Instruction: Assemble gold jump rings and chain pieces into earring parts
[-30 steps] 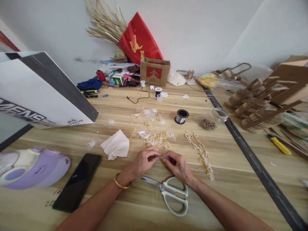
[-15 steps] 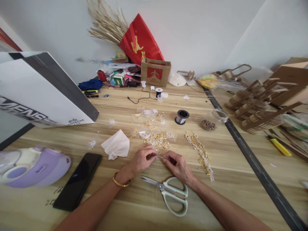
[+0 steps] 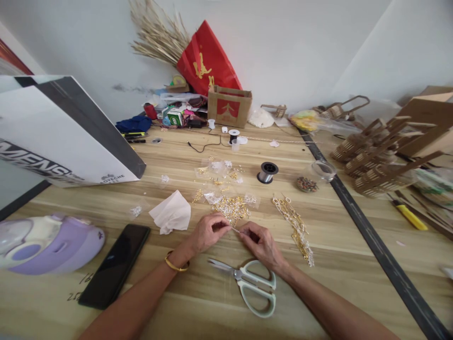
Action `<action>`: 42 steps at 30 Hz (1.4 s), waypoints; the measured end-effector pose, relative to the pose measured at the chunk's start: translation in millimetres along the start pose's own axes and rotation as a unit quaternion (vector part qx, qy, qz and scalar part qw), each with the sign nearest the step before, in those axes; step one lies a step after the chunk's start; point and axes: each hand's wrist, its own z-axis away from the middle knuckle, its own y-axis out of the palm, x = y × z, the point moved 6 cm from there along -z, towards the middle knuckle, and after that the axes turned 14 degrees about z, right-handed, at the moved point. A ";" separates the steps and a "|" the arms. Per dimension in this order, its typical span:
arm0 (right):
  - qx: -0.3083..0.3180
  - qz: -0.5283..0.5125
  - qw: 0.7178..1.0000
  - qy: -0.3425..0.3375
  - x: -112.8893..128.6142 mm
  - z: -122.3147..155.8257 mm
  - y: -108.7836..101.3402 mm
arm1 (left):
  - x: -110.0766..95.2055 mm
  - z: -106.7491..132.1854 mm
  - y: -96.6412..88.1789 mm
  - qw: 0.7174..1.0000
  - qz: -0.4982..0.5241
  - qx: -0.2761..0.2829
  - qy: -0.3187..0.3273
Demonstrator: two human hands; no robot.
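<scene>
My left hand (image 3: 208, 233) and my right hand (image 3: 261, 243) meet over the wooden table (image 3: 198, 293), fingertips pinched together on a tiny metal jewellery piece (image 3: 236, 230) between them. A gold bangle (image 3: 174, 265) sits on my left wrist. Just beyond the fingers lies a pile of small gold and silver findings (image 3: 231, 207). A row of finished gold chain pieces (image 3: 296, 227) lies to the right of my right hand. Pale green scissors (image 3: 249, 283) rest under my right wrist.
A black phone (image 3: 115, 264) and a lilac device (image 3: 46, 243) lie at the left, a crumpled tissue (image 3: 171, 212) near them. A wire spool (image 3: 267, 172), a bead jar (image 3: 313, 175), a large white bag (image 3: 60, 137), wooden baskets (image 3: 382, 156) and back clutter surround the area.
Both hands have stayed pinched on the small piece, shifting only slightly toward the pile of findings. Nothing else has moved.
</scene>
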 end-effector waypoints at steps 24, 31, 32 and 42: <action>0.009 0.011 0.999 -0.032 0.4 0.3 2.6 | 0.6 2.0 15.3 0.939 0.308 0.065 -0.136; 0.011 0.012 0.999 -0.050 -0.6 0.9 5.7 | 2.0 1.7 18.0 0.934 0.313 0.063 -0.162; 0.010 0.011 0.999 -0.049 -1.1 1.0 5.7 | 1.8 1.4 17.5 0.934 0.311 0.060 -0.163; 0.003 -0.003 1.000 -0.021 -3.0 0.0 1.5 | 5.5 0.9 13.1 0.932 0.307 0.031 -0.191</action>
